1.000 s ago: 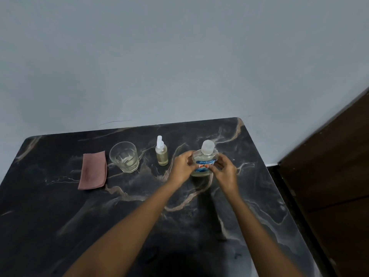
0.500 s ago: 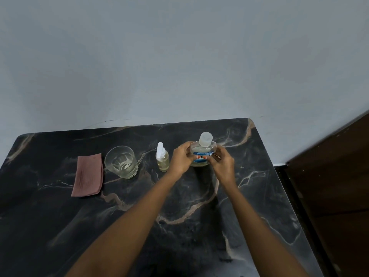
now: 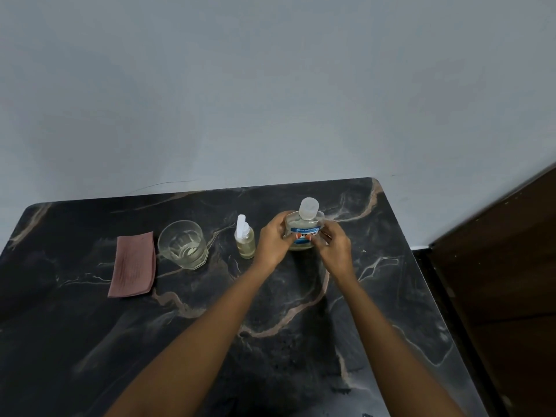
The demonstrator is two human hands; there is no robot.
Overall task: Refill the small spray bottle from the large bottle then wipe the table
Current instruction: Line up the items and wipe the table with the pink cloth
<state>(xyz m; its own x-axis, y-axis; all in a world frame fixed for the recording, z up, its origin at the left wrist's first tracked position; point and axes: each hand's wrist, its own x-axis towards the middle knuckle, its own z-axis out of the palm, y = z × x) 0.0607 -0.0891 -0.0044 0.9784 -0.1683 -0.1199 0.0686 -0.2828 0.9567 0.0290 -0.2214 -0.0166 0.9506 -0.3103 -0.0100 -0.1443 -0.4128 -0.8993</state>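
Lettering on large bottle point(image 3: 303, 221) illegible

— Can you read the label point(image 3: 304, 230) on the large bottle point(image 3: 302, 221)?
— No, the print is too small and blurred. The left hand point(image 3: 272, 240) and right hand point(image 3: 332, 246) hide its sides. The lower edge cuts off the table point(image 3: 90, 341).

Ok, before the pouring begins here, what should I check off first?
1. Grip on large bottle: left hand and right hand both hold its body, ok.
2. Its cap removed: still on, not ok.
3. Top off small spray bottle: upright, spray top on, not ok.
4. Clear of glass: it stands apart, left of the small spray bottle, ok.
5. Wiping cloth ready: lies left of the glass, ok.
6. Enough liquid in large bottle: cannot tell.
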